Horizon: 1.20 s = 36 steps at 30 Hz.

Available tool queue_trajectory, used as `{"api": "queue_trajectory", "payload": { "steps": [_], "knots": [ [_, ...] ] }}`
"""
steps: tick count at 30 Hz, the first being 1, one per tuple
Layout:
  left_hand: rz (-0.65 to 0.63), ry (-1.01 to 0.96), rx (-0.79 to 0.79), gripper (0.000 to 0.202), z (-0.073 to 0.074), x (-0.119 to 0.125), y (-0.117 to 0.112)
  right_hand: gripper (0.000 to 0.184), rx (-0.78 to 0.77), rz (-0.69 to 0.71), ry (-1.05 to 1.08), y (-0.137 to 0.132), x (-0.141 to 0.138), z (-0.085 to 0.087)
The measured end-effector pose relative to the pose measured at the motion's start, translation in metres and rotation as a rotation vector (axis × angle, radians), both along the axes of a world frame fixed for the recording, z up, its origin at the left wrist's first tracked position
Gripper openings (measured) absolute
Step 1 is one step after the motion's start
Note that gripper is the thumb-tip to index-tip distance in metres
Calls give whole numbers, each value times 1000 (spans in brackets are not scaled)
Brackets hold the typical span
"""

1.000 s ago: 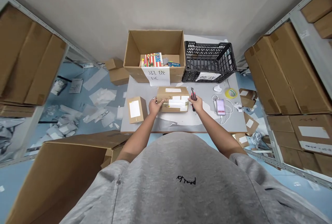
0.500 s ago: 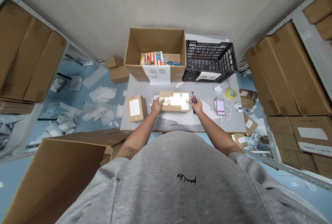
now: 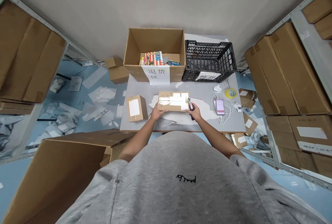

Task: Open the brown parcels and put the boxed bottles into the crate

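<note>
A flat cardboard box [image 3: 166, 107] with white labels and torn patches on top lies in front of me, over white paper [image 3: 204, 112] on the table. My left hand [image 3: 156, 112] grips its left near corner. At the box's right end, my right hand [image 3: 195, 112] is closed around a dark utility knife [image 3: 191, 104] with red on it, and its fingertips reach the box's near right corner. Whether the blade is out, I cannot tell. A smaller labelled carton [image 3: 142, 108] stands left of my left hand.
Behind are an open carton [image 3: 127, 67] holding books and a black plastic crate [image 3: 211, 68], both with paper signs. To the right lie a phone [image 3: 220, 107] with a white cable and a yellow tape roll [image 3: 230, 93]. A large open carton [image 3: 64, 175] is at lower left.
My left hand has slid from the box's left top edge to its near corner. My right hand has shifted slightly nearer me, with the knife now tilted beside the box's right end.
</note>
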<state>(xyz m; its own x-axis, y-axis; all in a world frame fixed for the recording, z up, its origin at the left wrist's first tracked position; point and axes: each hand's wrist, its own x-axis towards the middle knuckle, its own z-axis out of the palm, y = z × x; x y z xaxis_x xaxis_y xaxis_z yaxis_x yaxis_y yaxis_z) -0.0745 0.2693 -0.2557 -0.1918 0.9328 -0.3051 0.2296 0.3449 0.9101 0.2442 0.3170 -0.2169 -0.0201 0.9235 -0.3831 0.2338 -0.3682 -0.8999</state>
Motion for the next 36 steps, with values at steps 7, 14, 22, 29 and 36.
{"api": "queue_trajectory", "payload": {
  "steps": [7,14,22,29,36],
  "knots": [
    [-19,231,-22,68,16,-16,11,73,17,-47,-3,27,-2,21],
    [29,401,-73,56,16,-8,30,63,43,-46,69,37,-4,19],
    [45,227,-44,55,3,0,43,59,-17,-30,-62,45,-17,-6],
    [34,27,18,88,-1,0,32,57,-44,-11,-106,34,-16,-16],
    [-27,-8,78,126,2,2,21,65,-44,3,-101,29,-13,-17]
  ]
}}
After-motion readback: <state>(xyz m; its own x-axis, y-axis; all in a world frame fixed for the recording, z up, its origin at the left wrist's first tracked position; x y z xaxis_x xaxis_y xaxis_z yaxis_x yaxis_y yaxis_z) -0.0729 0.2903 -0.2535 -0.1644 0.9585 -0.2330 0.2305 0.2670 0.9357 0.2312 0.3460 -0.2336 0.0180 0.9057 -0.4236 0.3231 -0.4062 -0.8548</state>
